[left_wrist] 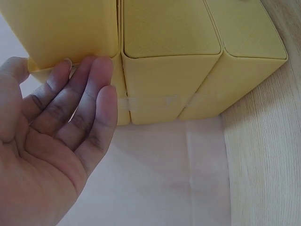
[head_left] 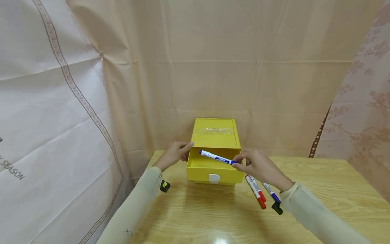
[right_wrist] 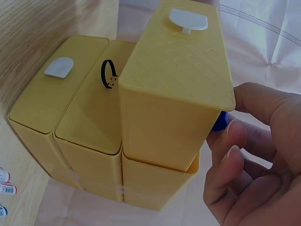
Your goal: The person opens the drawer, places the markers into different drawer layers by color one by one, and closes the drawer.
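Beige cloth [head_left: 213, 67] behind bench [head_left: 182, 211]; drawer [head_left: 199, 174] pulled out near back edge. Right grip [head_left: 258, 166] pinches blue marker [head_left: 216, 158] above it; left grip [head_left: 173, 154], loose, touches box [head_left: 215, 138]. I judge partway; three markers [head_left: 254, 190] remain on bench.

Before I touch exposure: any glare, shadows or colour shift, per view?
Head: bright glare on the table at the bottom edge, soft shadows there too, shine on the clear tape; left wrist: left hand shaded at the fingers, drawer unit a duller yellow than in head; right wrist: similarly dull yellow, no strong glare.
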`<state>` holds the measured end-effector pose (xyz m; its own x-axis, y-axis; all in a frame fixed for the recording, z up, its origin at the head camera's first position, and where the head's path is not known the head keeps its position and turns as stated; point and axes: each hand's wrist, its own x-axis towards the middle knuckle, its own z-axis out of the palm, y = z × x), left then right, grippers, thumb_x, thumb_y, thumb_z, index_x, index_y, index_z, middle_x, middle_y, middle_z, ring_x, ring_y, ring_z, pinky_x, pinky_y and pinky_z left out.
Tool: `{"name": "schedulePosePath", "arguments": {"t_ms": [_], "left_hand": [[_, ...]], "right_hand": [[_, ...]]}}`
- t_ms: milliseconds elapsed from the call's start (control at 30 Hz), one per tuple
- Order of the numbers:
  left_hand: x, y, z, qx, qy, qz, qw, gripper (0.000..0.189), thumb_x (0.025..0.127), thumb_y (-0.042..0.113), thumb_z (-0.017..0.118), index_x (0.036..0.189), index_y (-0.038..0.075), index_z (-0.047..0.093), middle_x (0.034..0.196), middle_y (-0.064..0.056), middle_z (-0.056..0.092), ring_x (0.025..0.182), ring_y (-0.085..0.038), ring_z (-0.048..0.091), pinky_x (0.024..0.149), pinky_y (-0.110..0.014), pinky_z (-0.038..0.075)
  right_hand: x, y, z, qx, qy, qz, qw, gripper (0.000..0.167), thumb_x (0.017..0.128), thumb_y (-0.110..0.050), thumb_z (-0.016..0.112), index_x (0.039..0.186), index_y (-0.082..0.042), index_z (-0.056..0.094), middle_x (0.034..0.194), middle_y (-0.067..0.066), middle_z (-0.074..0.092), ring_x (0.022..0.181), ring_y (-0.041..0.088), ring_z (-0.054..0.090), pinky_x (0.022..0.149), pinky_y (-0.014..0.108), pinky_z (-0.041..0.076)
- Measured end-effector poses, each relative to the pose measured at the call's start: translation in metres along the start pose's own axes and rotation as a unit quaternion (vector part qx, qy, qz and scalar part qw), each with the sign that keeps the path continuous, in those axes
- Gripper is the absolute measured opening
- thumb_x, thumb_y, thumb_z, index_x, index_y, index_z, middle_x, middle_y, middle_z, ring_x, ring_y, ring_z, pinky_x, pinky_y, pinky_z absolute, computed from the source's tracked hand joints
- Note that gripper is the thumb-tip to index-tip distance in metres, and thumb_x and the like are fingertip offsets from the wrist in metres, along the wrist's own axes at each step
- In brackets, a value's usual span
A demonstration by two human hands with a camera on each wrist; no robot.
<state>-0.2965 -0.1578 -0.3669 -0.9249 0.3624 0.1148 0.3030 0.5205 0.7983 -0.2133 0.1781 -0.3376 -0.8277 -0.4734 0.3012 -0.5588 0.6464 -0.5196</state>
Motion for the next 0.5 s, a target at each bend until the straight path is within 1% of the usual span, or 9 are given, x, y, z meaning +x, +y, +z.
{"name": "schedulePosePath", "arguments": {"t_ms": [133, 267, 367, 500], "left_hand": [[0.0002, -0.0003, 0.0002, 0.001, -0.001, 0.003, 1.0000, 0.048, 0.106, 0.052, 0.051, 0.089, 0.011, 0.071, 0.081, -0.006, 0.071, 0.074, -0.028, 0.069, 0.073, -0.044, 0.060], [0.0008, -0.0022, 0.0012, 0.001, 0.001, 0.007, 1.0000, 0.049, 0.107, 0.051, 0.051, 0.085, 0.010, 0.068, 0.081, -0.005, 0.071, 0.072, -0.025, 0.069, 0.069, -0.038, 0.059], [0.0011, -0.0027, 0.0017, -0.001, 0.002, 0.007, 1.0000, 0.050, 0.107, 0.051, 0.051, 0.084, 0.009, 0.067, 0.080, -0.006, 0.070, 0.071, -0.025, 0.068, 0.070, -0.041, 0.060], [0.0007, -0.0018, 0.0010, -0.005, 0.003, 0.005, 1.0000, 0.050, 0.107, 0.051, 0.051, 0.084, 0.009, 0.067, 0.080, -0.006, 0.070, 0.072, -0.025, 0.068, 0.072, -0.045, 0.060]], "right_hand": [[0.0001, -0.0006, -0.0004, 0.005, -0.003, 0.004, 1.0000, 0.004, 0.094, -0.021, 0.078, 0.096, -0.018, 0.080, 0.078, -0.011, 0.065, 0.055, 0.009, 0.047, 0.049, 0.025, 0.041], [0.0000, -0.0003, -0.0003, 0.007, -0.005, 0.005, 1.0000, 0.005, 0.094, -0.018, 0.078, 0.096, -0.016, 0.081, 0.072, -0.009, 0.063, 0.053, 0.009, 0.045, 0.051, 0.025, 0.040], [0.0008, 0.0001, -0.0001, 0.008, -0.005, 0.011, 0.9999, 0.005, 0.094, -0.017, 0.078, 0.096, -0.014, 0.081, 0.069, -0.008, 0.062, 0.053, 0.009, 0.044, 0.052, 0.025, 0.040], [0.0016, 0.0006, -0.0007, 0.015, -0.006, 0.023, 0.9996, 0.006, 0.094, -0.017, 0.078, 0.097, -0.014, 0.082, 0.068, -0.005, 0.060, 0.052, 0.010, 0.042, 0.049, 0.024, 0.036]]}}
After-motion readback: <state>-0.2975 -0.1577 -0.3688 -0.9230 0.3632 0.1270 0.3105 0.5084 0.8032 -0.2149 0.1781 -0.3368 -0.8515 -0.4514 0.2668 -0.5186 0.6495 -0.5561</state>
